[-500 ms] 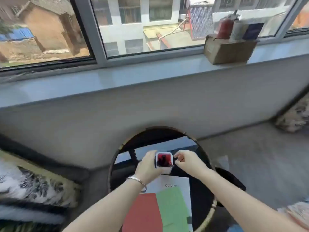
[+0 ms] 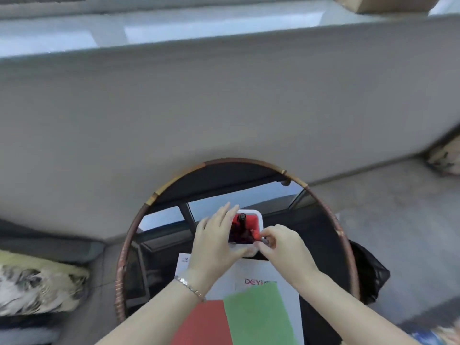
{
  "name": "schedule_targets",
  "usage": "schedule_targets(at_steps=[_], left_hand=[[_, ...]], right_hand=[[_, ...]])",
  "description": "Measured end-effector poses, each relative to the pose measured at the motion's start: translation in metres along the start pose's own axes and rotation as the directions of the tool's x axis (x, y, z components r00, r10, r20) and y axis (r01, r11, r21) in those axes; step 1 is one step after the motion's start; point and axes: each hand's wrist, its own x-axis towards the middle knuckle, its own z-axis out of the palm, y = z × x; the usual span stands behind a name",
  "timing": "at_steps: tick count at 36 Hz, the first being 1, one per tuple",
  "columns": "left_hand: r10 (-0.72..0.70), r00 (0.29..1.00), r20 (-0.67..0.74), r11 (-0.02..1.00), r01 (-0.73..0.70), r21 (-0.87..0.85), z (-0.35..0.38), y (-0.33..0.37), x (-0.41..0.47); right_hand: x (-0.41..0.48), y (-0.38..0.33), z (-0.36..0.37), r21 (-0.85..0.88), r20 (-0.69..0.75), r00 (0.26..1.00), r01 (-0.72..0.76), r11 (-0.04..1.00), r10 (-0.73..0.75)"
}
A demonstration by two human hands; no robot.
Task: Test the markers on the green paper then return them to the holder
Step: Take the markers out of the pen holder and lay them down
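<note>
Reading "DEYI" on the sheet (image 2: 263,271), we are gripping the holder (image 2: 259,218) of dark markers (image 2: 240,226) with left fingers (image 2: 220,216), right fingers (image 2: 272,234) pinching a red-capped marker (image 2: 256,234).

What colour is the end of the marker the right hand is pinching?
Red, best seen in the head view: the marker is pinched by the right hand at the holder.

left hand (image 2: 214,241) holding white holder (image 2: 258,217), right hand (image 2: 283,247) pinching red-tipped marker (image 2: 256,235), green paper (image 2: 258,317) below

The white square plastic holder (image 2: 258,216) is red inside; the slim dark marker (image 2: 256,235) has a red cap; flat green paper sheet (image 2: 258,317); flat red paper sheet (image 2: 204,324); white card (image 2: 291,275) lettered red.
</note>
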Motion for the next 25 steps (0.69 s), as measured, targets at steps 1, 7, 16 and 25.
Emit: schedule_targets(at_steps=[1, 7, 16, 25], left_hand=[[0.032, 0.999, -0.011, 0.999, -0.031, 0.017, 0.003, -0.003, 0.002], [0.127, 0.983, -0.133, 0.991, -0.132, -0.027, 0.019, -0.021, 0.005], [0.285, 0.906, -0.311, 0.955, -0.295, 0.017, 0.029, -0.015, -0.002], [0.395, 0.82, -0.414, 0.904, -0.427, 0.017, 0.022, 0.022, -0.058]], right_hand=[[0.001, 0.005, 0.002, 0.017, -0.008, 1.0, 0.017, 1.0, -0.017], [0.004, 0.018, 0.003, 0.123, -0.153, 0.964, 0.239, 0.963, -0.22], [-0.021, 0.011, -0.022, 0.411, -0.54, 0.785, 0.561, 0.718, -0.304], [-0.071, 0.011, -0.006, 0.669, -0.555, 0.823, 0.526, 0.525, -0.118]])
